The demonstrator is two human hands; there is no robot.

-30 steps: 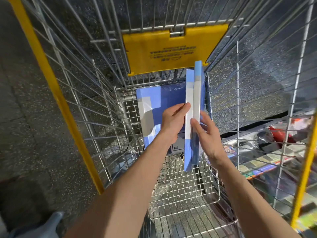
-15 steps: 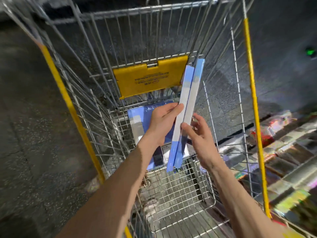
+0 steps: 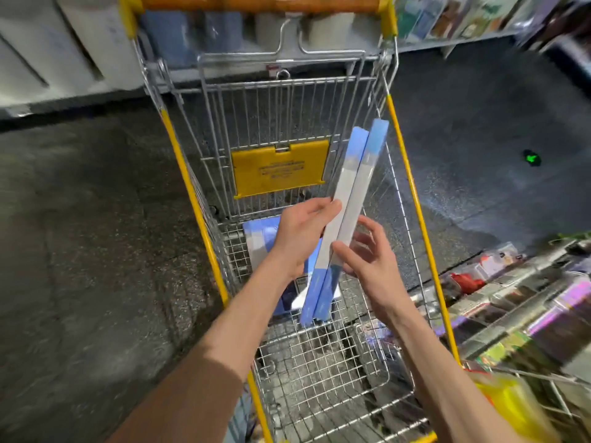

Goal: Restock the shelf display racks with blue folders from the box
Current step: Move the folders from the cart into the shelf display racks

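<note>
1. Where they wrap the pair from the left, the fingers (image 3: 326,208) of the left hand (image 3: 300,238) lie pressed together and curled onto the spines of two blue folders (image 3: 353,193), gripping both; the right hand (image 3: 367,266) sets its thumb against the right folder's spine; its other fingers (image 3: 372,230) are spread and loosely bent on the far side; whether those touch the cover I cannot tell.
2. Edge-on to the camera, side by side and touching, the two folders tilt with their top ends leaning right, above the basket of the wire cart (image 3: 287,100); each spine is blue at both ends and pale between.
3. Below the hands, on the cart's mesh bottom at its far end, lie flat blue folders (image 3: 260,238), partly hidden by the left wrist.
4. On the cart's far wall hangs a yellow flap (image 3: 279,171); an orange handle (image 3: 256,3) crosses the cart's top.
5. Right of the cart run display racks (image 3: 518,298) of blurred, colourful goods; left of the cart is dark speckled floor (image 3: 80,219).
</note>
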